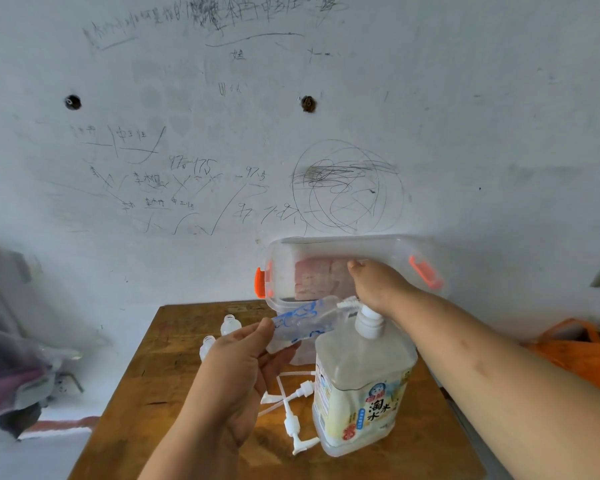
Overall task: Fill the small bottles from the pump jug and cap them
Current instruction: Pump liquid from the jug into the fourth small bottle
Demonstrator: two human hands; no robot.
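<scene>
— Left hand (238, 372) doing what?
— Pinching a small bottle (303, 323), tilted, neck at the pump jug (361, 386) spout near the bench (146, 393) right edge.
— Right hand (378, 284)?
— Pressed palm-down on the pump head; two empty bottles (230, 325) stand beyond.

Worn wooden bench (146, 393), scuffed and matt. Jug (361, 386) lower right: cloudy translucent plastic, glossy paper label. Small bottle (305, 322) at centre, clear soft plastic. Box (357, 268) behind, clear smooth plastic, orange clips. Wall (465, 116) matt, pencil-scribbled.

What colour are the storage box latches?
Orange latches on the clear storage box; head view.
</scene>
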